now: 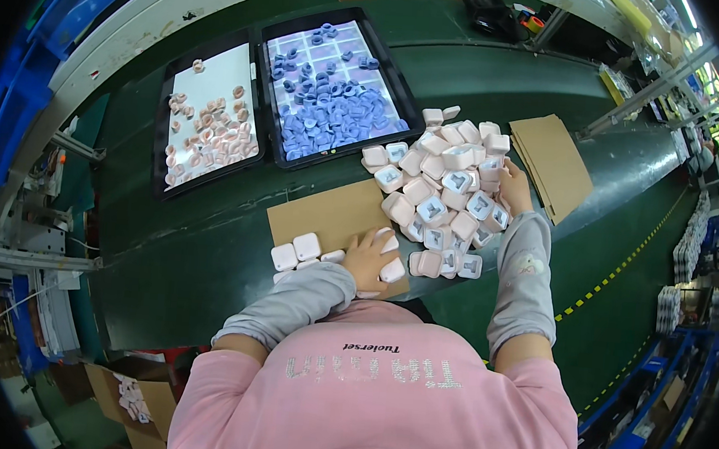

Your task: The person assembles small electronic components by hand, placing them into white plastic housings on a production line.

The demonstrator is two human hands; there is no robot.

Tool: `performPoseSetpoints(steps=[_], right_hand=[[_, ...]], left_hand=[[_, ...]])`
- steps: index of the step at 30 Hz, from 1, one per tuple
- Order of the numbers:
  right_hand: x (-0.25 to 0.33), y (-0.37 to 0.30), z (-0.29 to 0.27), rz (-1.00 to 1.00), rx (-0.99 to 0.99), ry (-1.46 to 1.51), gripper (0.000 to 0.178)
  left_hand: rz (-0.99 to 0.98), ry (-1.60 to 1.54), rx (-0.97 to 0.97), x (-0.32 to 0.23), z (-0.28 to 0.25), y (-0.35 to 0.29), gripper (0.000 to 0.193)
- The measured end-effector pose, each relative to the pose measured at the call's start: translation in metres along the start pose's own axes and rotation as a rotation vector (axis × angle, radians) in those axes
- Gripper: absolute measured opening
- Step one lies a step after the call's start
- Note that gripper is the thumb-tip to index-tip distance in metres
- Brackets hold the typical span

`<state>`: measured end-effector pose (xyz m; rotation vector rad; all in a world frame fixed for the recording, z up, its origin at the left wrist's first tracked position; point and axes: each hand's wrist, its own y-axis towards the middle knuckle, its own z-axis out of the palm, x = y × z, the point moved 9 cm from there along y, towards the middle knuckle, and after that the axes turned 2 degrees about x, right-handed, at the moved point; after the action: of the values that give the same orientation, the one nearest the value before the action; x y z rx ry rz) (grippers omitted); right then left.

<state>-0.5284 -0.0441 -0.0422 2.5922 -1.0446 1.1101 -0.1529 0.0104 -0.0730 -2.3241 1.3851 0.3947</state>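
My left hand [365,261] lies with its fingers spread over white rounded-square cases [307,247] on a flat brown cardboard sheet [327,209] at the table's near edge. Some of these cases sit partly under the palm and fingers. To the right spreads a loose pile of pale pink small cases [437,166], several of them showing grey-blue inner faces. At the pile's right edge my right hand [514,190] curls its fingers around a pale case; the fingertips are partly hidden among the pile.
Behind the cardboard, a black tray [371,147] holds many small blue pieces, and another black tray [164,137] holds pinkish ones. Stacked cardboard sheets [552,166] lie right of the pile. Below left stands an open carton [155,403]. A black bag [490,17] rests at the back.
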Motion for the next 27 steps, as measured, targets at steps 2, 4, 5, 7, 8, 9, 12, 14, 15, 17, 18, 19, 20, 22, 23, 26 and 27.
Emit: performPoseSetpoints(steps=[2, 4, 5, 7, 8, 9, 12, 14, 15, 17, 18, 19, 20, 22, 23, 26, 27], right_hand=[[0.024, -0.014, -0.005, -0.189, -0.13, -0.038, 0.042], [0.033, -0.017, -0.012, -0.19, -0.194, -0.015, 0.039], [0.036, -0.019, -0.02, -0.189, -0.263, 0.007, 0.036], [0.041, -0.009, -0.024, -0.196, -0.266, 0.128, 0.035], [0.033, 0.004, -0.019, -0.128, -0.206, 0.109, 0.037], [0.025, 0.017, -0.012, -0.062, -0.143, 0.09, 0.038], [0.004, 0.052, 0.005, 0.023, -0.109, 0.088, 0.043], [-0.016, 0.077, 0.011, 0.06, -0.112, 0.077, 0.048], [-0.02, 0.087, 0.011, 0.058, -0.117, 0.078, 0.048], [-0.01, 0.095, 0.033, 0.157, 0.01, 0.067, 0.052], [-0.007, 0.098, 0.037, 0.203, 0.065, -0.019, 0.055], [-0.002, 0.101, 0.038, 0.197, 0.07, -0.019, 0.055], [0.002, 0.103, 0.043, 0.188, 0.135, -0.153, 0.054], [0.004, 0.109, 0.05, 0.18, 0.203, -0.343, 0.055], [0.001, 0.11, 0.049, 0.181, 0.202, -0.344, 0.055], [-0.006, 0.108, 0.038, 0.135, 0.117, -0.219, 0.046], [-0.007, 0.106, 0.026, 0.101, 0.011, -0.074, 0.041]], left_hand=[[-0.042, -0.007, -0.014, 0.005, -0.002, -0.003, 0.077], [-0.173, 0.028, -0.051, 0.015, -0.008, -0.004, 0.078], [-0.223, 0.011, -0.036, 0.018, -0.01, -0.004, 0.077], [-0.296, 0.03, -0.055, 0.022, -0.012, -0.003, 0.076], [-0.369, 0.045, -0.071, 0.027, -0.013, -0.004, 0.076], [-0.366, 0.047, -0.071, 0.027, -0.013, -0.004, 0.076], [-0.349, 0.039, -0.073, 0.029, -0.017, -0.003, 0.073], [-0.292, -0.068, -0.108, 0.027, -0.023, -0.004, 0.066], [-0.289, -0.066, -0.111, 0.029, -0.026, -0.004, 0.066], [-0.287, -0.135, -0.143, 0.038, -0.028, -0.011, 0.057], [-0.297, -0.134, -0.147, 0.043, -0.029, -0.014, 0.057], [-0.29, -0.201, -0.177, 0.047, -0.03, -0.018, 0.054], [-0.283, -0.268, -0.207, 0.05, -0.032, -0.02, 0.051], [-0.262, -0.285, -0.267, 0.054, -0.038, -0.021, 0.048], [-0.234, -0.301, -0.324, 0.053, -0.044, -0.022, 0.045], [-0.18, -0.305, -0.426, 0.048, -0.065, -0.019, 0.039], [-0.172, -0.308, -0.422, 0.046, -0.071, -0.016, 0.039]])
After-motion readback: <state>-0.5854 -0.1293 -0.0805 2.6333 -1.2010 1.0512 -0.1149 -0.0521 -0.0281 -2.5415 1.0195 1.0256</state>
